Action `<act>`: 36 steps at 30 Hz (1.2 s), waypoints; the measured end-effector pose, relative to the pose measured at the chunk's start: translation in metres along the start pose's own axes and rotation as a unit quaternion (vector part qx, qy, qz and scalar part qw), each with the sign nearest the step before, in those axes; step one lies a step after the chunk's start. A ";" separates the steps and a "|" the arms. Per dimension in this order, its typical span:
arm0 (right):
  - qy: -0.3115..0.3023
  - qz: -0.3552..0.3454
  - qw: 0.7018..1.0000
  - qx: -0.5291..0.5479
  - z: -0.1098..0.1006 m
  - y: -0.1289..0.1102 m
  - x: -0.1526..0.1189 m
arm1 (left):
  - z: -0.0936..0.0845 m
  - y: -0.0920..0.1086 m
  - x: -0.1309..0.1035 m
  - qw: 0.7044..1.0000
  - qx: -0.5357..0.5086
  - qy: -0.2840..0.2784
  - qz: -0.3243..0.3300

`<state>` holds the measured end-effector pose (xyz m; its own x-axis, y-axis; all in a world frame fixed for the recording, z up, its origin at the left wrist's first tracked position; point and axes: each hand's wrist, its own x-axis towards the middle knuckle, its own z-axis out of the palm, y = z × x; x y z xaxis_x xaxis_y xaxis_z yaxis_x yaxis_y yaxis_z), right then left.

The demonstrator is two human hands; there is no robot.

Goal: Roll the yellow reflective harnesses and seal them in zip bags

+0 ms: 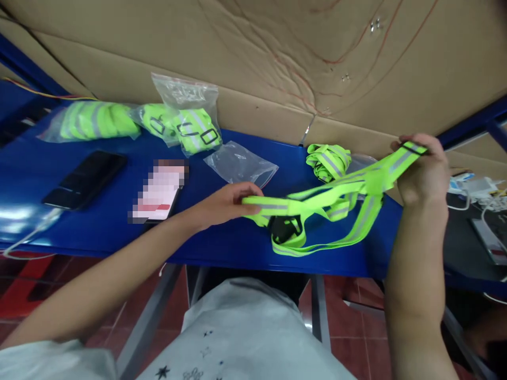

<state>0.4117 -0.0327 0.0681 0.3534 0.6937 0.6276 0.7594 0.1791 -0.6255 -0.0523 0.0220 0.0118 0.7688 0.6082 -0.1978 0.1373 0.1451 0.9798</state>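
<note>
A neon-yellow reflective strap harness with grey stripes and a black buckle is stretched between my two hands above the blue table. My left hand pinches its left end. At the right, my right hand grips the other end, raised higher, near a black slider. Some strap loops hang down in the middle. Behind the harness lies a folded bundle of the same strap. An empty clear plastic bag lies flat beyond my left hand.
Bagged neon straps and another bagged bundle line the back left. A black phone with a cable and a lit phone lie on the blue table. Cardboard stands behind. White cables are at right.
</note>
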 end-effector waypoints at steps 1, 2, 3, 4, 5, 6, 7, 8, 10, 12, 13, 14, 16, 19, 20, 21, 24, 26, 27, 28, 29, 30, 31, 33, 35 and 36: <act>0.016 0.020 1.000 -0.014 -0.001 -0.003 -0.008 | -0.001 0.000 -0.001 0.997 0.030 0.064 0.031; 0.011 0.034 0.999 -0.035 -0.004 -0.008 -0.017 | -0.002 0.000 -0.001 0.988 0.072 0.124 0.060; -0.020 0.023 0.997 -0.071 -0.008 -0.014 -0.027 | -0.001 0.000 -0.002 0.972 0.128 0.179 0.088; -0.109 -0.011 0.988 -0.113 -0.013 -0.021 -0.037 | 0.000 0.000 -0.003 0.948 0.193 0.225 0.117; -0.221 -0.029 0.965 -0.139 -0.019 -0.028 -0.048 | 0.001 0.001 -0.005 0.919 0.260 0.258 0.145; -0.319 -0.029 0.934 -0.158 -0.026 -0.034 -0.058 | 0.004 0.002 -0.006 0.889 0.322 0.277 0.169; -0.389 -0.013 0.903 -0.183 -0.033 -0.040 -0.068 | 0.007 0.004 -0.008 0.863 0.370 0.287 0.191; -0.429 0.008 0.879 -0.209 -0.039 -0.046 -0.077 | 0.011 0.006 -0.009 0.841 0.404 0.291 0.214; -0.442 0.024 0.862 -0.248 -0.049 -0.060 -0.092 | 0.021 0.011 -0.013 0.806 0.436 0.295 0.271; -0.430 -0.015 0.874 -0.227 -0.050 -0.081 -0.102 | 0.033 0.017 -0.015 0.776 0.445 0.302 0.330; -0.430 -0.047 0.882 -0.185 -0.046 -0.093 -0.105 | 0.041 0.019 -0.017 0.763 0.448 0.301 0.356; -0.434 -0.067 0.888 -0.139 -0.039 -0.106 -0.108 | 0.050 0.020 -0.018 0.752 0.453 0.293 0.380; -0.383 -0.097 0.917 -0.052 -0.017 -0.126 -0.113 | 0.068 0.018 -0.020 0.729 0.478 0.237 0.428; -0.419 -0.128 0.898 -0.038 0.023 -0.134 -0.121 | 0.086 0.009 -0.025 0.665 0.531 0.078 0.520; -0.444 -0.134 0.885 -0.045 0.035 -0.131 -0.125 | 0.088 0.005 -0.025 0.652 0.535 0.048 0.536; -0.463 -0.138 0.874 -0.049 0.044 -0.126 -0.128 | 0.086 0.000 -0.025 0.654 0.534 0.048 0.534; -0.496 -0.132 0.857 -0.039 0.060 -0.111 -0.137 | 0.070 -0.012 -0.017 0.744 0.515 0.142 0.401; -0.480 -0.129 0.866 -0.044 0.063 -0.108 -0.139 | 0.058 -0.017 -0.007 0.813 0.502 0.134 0.261; -0.458 -0.135 0.877 -0.054 0.063 -0.108 -0.139 | 0.053 -0.019 -0.001 0.841 0.493 0.100 0.198; -0.428 -0.144 0.890 -0.066 0.063 -0.110 -0.138 | 0.049 -0.019 0.005 0.863 0.479 0.061 0.148; -0.392 -0.157 0.903 -0.079 0.064 -0.111 -0.135 | 0.046 -0.017 0.010 0.879 0.461 0.027 0.116; -0.352 -0.173 0.916 -0.090 0.065 -0.113 -0.131 | 0.044 -0.015 0.015 0.892 0.440 0.010 0.102; -0.312 -0.186 0.926 -0.101 0.065 -0.114 -0.127 | 0.043 -0.011 0.020 0.903 0.416 0.007 0.104; -0.243 -0.196 0.942 -0.127 0.065 -0.113 -0.115 | 0.040 -0.003 0.028 0.925 0.353 0.037 0.137; -0.232 -0.183 0.943 -0.155 0.060 -0.108 -0.101 | 0.036 0.004 0.036 0.945 0.260 0.100 0.170; -0.263 -0.167 0.937 -0.161 0.055 -0.105 -0.094 | 0.033 0.005 0.039 0.953 0.203 0.136 0.179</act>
<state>0.2688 -0.0780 0.0489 -0.1869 0.8993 0.3954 0.9346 0.2868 -0.2106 -0.0007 0.0204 0.0102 0.6289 0.7497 0.2062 0.1689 -0.3906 0.9050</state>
